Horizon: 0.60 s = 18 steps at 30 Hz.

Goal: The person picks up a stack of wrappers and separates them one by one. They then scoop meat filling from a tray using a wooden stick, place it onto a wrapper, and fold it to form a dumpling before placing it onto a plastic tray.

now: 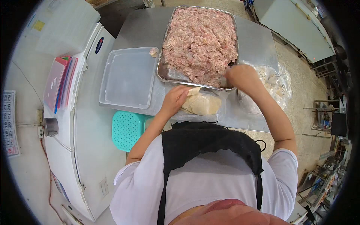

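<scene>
A metal tray point(160, 73) heaped with pale pink minced meat point(200, 41) lies on the steel table. My left hand point(175, 100) pinches a thin dough wrapper point(194, 91) just in front of the tray. Below that hand, a stack of round, pale wrappers point(204, 104) rests on plastic. My right hand point(243, 77) is closed at the tray's near right corner, beside the meat; whatever its fingers hold is hidden. To the left, a shallow translucent plastic tray point(127, 80) carries one small filled dumpling point(153, 51) at its far right corner.
Clear plastic bags point(272, 88) with pale contents lie right of my right hand. A turquoise perforated stool point(126, 130) stands below the table's left side. Along the left is a white freezer point(99, 150) with coloured boards point(60, 82) on it. The steel table point(257, 41) extends behind the bags.
</scene>
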Tool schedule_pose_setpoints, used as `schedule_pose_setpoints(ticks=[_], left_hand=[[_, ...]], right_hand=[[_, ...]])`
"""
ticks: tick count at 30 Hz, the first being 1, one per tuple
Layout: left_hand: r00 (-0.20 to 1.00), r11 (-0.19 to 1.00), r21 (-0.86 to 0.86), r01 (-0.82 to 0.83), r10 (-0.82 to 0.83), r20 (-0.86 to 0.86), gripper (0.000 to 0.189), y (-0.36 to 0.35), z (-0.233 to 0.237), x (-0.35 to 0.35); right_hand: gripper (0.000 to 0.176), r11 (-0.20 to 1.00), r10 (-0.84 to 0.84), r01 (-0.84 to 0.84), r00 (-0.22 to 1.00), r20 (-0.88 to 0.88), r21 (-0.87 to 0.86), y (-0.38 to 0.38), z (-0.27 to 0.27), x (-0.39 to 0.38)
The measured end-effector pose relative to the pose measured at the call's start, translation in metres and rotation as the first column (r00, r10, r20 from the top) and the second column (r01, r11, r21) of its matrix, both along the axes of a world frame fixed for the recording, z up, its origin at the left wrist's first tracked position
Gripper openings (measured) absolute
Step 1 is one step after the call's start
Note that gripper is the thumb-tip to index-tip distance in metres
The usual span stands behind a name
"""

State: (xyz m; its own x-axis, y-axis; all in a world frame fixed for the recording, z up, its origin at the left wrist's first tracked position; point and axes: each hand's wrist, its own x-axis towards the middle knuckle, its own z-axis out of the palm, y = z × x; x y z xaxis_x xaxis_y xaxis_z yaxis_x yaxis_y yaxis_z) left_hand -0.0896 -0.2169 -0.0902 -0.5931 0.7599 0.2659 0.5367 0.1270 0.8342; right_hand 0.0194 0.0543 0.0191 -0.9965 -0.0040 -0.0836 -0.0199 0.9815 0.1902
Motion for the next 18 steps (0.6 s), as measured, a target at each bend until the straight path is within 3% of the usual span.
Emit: schedule_pose_setpoints(ticks=[3, 5, 8, 9, 11, 14, 15, 18], left_hand=[[0.997, 0.997, 0.021, -0.072, 0.072, 0.003, 0.018, -0.006, 0.015, -0.003], [0.966, 0.985, 0.046, -0.169, 0.156, 0.207, 0.017, -0.008, 0.017, -0.007], [0.919, 0.975, 0.078, -0.209, 0.168, 0.358, 0.016, -0.011, 0.023, -0.010], [0.917, 0.974, 0.081, -0.209, 0.167, 0.361, 0.016, -0.012, 0.025, -0.011], [0.981, 0.991, 0.007, -0.133, 0.130, 0.145, 0.019, -0.018, 0.030, -0.014], [0.972, 0.985, -0.124, -0.119, 0.141, 0.188, 0.023, -0.023, 0.040, -0.021], [0.973, 0.986, -0.120, -0.116, 0.137, 0.188, 0.023, -0.025, 0.035, -0.026], [0.928, 0.988, -0.052, -0.143, 0.152, 0.340, 0.026, -0.026, 0.029, -0.034]], right_hand=[[0.013, 1.000, -0.005, 0.005, 1.000, -0.029, -0.010, -0.012, -0.025, -0.005], [0.012, 0.993, 0.079, -0.090, 0.988, -0.135, -0.078, -0.029, -0.038, 0.003], [0.012, 0.993, 0.079, -0.085, 0.994, -0.074, -0.081, -0.036, -0.018, 0.012], [0.012, 0.993, 0.079, -0.084, 0.994, -0.070, -0.077, -0.033, -0.004, 0.009], [0.013, 0.995, -0.081, 0.081, 0.997, 0.010, -0.055, -0.021, 0.020, -0.004], [0.014, 0.997, -0.058, 0.058, 0.998, 0.003, -0.058, -0.013, -0.013, -0.024], [0.014, 0.998, 0.027, -0.028, 1.000, -0.011, -0.054, -0.028, -0.026, -0.020], [0.016, 0.998, -0.019, 0.025, 0.995, 0.099, -0.063, -0.056, -0.030, -0.004]])
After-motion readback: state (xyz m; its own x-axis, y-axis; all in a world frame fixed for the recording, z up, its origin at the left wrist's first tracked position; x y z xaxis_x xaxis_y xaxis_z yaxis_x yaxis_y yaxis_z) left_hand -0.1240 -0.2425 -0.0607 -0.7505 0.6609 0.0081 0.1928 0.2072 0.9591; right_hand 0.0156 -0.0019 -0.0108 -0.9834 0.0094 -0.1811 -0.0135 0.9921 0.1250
